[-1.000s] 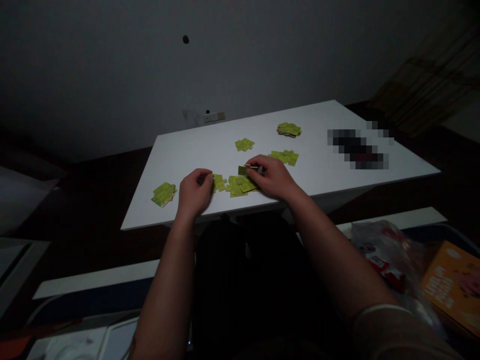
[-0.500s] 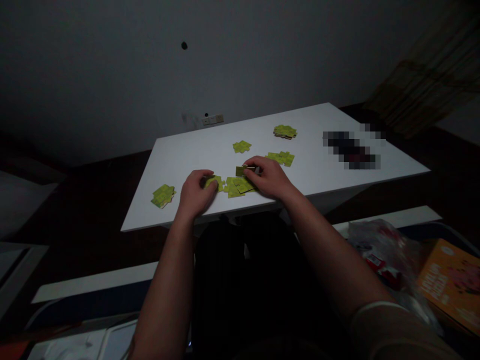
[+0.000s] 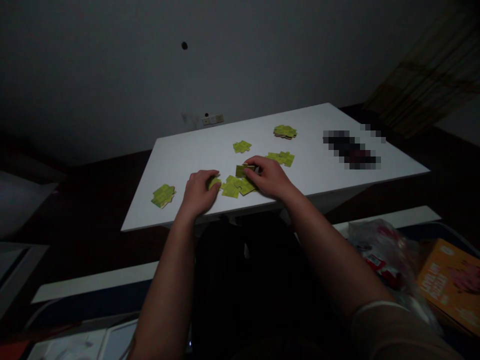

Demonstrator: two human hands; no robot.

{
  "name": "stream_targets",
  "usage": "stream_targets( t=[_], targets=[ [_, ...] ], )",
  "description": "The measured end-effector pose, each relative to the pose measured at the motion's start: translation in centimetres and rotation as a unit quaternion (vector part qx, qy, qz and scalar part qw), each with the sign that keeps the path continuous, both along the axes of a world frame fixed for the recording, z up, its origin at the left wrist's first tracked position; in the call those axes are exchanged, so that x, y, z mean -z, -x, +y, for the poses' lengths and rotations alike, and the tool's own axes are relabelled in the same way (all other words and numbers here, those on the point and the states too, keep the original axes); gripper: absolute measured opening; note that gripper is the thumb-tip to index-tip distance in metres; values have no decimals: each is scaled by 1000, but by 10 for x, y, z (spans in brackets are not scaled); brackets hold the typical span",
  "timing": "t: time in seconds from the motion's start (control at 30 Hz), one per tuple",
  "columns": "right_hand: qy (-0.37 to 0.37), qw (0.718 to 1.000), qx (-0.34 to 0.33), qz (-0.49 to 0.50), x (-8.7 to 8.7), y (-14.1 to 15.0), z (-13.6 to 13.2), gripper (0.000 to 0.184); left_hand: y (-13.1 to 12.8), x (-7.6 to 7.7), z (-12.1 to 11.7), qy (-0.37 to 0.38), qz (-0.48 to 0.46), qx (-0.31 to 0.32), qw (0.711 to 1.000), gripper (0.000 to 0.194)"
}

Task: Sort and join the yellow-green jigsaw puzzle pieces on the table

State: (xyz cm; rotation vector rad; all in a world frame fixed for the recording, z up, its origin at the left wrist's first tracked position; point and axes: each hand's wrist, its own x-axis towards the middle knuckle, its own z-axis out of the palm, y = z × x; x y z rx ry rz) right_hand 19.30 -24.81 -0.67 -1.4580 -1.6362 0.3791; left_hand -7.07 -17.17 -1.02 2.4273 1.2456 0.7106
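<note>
My right hand (image 3: 270,176) pinches a green puzzle piece (image 3: 242,170) between thumb and fingers, tilted up just above other pieces. My left hand (image 3: 200,191) curls around another green puzzle piece (image 3: 214,181) lying on the table, its thumb and fingertips on either side and partly covering it. Between the hands, several green puzzle pieces (image 3: 231,187) lie close together, some overlapping; part of this group is hidden under my right hand. Beyond my right hand lie joined green pieces (image 3: 285,158).
The white table (image 3: 195,150) also bears a stack of pieces (image 3: 163,195) at left, a pile (image 3: 285,131) at the back and a small piece group (image 3: 242,146). A blurred dark item (image 3: 352,149) is at right. Beside me are a plastic bag (image 3: 386,250) and an orange puzzle box (image 3: 452,285).
My left hand has shifted slightly right with its piece. The pieces between the hands have moved a little left and sit closer together. My right hand still holds its piece.
</note>
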Motion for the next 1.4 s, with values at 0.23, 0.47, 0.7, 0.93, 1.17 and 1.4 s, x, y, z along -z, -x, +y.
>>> stream_targets(
  t=[0.23,0.47,0.7,0.93,1.17,1.4],
  targets=[
    [5,1000,-1,4,0,0,-1,15,1,3,1,-4,-49,5,999,30],
    [-27,997,43,51,5,0,0,39,0,0,-2,-2,-56,0,998,28],
    [-49,989,121,68,7,-2,7,41,-4,-3,-9,-10,4,26,1000,50],
    [-55,983,157,76,11,-5,12,43,-4,0,-6,-16,25,33,999,50],
    [-33,989,131,61,12,-5,11,37,0,0,-1,5,-13,29,999,64],
    [-30,991,126,45,14,-5,14,28,1,1,-1,7,-42,-10,999,64]
  ],
)
